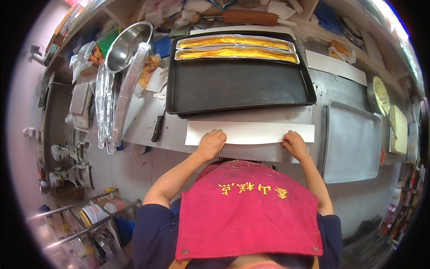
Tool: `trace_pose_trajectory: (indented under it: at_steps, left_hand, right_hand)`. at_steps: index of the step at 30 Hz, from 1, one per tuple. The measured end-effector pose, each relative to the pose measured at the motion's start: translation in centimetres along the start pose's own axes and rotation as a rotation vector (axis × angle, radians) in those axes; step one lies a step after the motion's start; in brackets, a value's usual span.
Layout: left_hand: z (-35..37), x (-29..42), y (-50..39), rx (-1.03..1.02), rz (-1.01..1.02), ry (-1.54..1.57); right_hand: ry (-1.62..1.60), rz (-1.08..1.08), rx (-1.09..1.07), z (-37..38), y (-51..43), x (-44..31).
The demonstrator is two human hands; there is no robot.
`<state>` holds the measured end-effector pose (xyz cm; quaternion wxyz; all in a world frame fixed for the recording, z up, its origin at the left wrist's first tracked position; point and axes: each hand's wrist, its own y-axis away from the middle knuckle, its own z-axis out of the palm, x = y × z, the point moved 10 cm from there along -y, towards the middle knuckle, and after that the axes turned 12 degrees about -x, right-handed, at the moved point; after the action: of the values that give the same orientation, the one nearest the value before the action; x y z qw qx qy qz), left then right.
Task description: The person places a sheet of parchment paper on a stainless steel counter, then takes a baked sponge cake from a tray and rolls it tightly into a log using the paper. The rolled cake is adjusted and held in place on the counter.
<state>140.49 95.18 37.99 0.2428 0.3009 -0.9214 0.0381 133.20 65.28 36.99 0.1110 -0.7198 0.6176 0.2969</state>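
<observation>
A long strip of white paper or thin card (250, 132) lies across the front of the steel worktable. My left hand (212, 143) grips its near edge left of the middle. Toward the strip's right end, my right hand (294, 144) pinches the same edge, which looks slightly lifted. Just beyond the strip sits a black baking tray (238, 85), stacked on another. Two long foil pans (235, 53) with a yellow, browned filling rest side by side along the tray's far end.
A black-handled knife (157, 128) lies left of the tray. Farther left are long foil pans (104, 104) and a steel bowl (129, 47). At right stand a grey metal tray (352, 143) and a bowl with pale contents (378, 95). A rolling pin (250, 17) lies at the back.
</observation>
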Motion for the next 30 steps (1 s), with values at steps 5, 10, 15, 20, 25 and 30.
trace_pose_trajectory:
  at_steps: [5,10,15,20,25,30]
  left_hand:
    - [0.8,-0.9,-0.5,-0.048,-0.080,0.072]
    - [1.7,-1.8,-0.9,-0.157,-0.148,0.109]
    - [1.3,-1.9,-0.8,-0.130,-0.228,0.108]
    - [0.5,-1.4,-1.1,-0.100,-0.296,0.075]
    - [-0.6,-3.1,-0.1,-0.021,-0.387,0.108]
    - [-1.5,-6.6,3.4,0.048,-0.475,0.213]
  right_hand:
    - [0.021,-0.183,0.012,3.1,-4.1,-6.9]
    - [-0.013,-0.298,-0.020,6.5,-7.7,-11.4]
    - [-0.152,-0.153,-0.099,6.4,-8.6,-9.7]
    - [0.055,-0.239,0.049,4.8,-9.6,-10.8]
    - [0.038,-0.199,-0.006,5.2,-10.3,-9.9]
    - [0.026,-0.211,-0.011,5.4,-10.5,-9.6]
